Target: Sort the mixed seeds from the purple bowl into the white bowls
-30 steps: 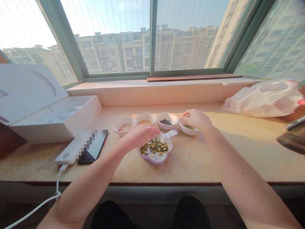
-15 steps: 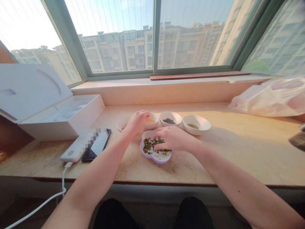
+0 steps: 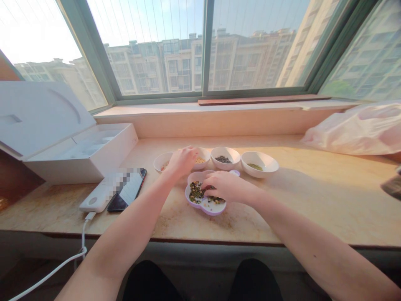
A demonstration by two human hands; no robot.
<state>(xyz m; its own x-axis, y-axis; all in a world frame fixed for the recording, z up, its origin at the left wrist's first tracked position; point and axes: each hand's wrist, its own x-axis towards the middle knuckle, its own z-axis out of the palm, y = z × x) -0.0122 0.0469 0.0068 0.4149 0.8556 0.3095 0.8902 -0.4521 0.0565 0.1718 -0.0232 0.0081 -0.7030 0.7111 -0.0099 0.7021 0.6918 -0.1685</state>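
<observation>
My left hand (image 3: 185, 159) hovers at the near-left edge of a white bowl of yellow grains (image 3: 203, 160), its fingers curled together and pointing down. Whatever its fingertips hold is hidden. My right hand (image 3: 226, 184) reaches into a lilac, lobed dish (image 3: 210, 212) with mixed dark, green and yellow beans (image 3: 196, 191). Its thumb and fingers are bent close together at the beans; what lies between them is too small to make out. Behind the dish stand a white bowl of black beans (image 3: 224, 159) and a white bowl of green beans (image 3: 255, 166). A bowl with reddish contents (image 3: 163, 164) is partly behind my left hand.
At left are an open white box (image 3: 112, 146), a white power bank (image 3: 97, 200) with a cable (image 3: 83, 234), and a phone (image 3: 128, 192). A plastic bag (image 3: 360, 129) lies at right. The counter's front edge (image 3: 219, 241) runs below my forearms.
My right hand's thumb and fingers have drawn closer together among the beans, uncovering the dish's small handle. My left hand has turned slightly downward over the yellow grains.
</observation>
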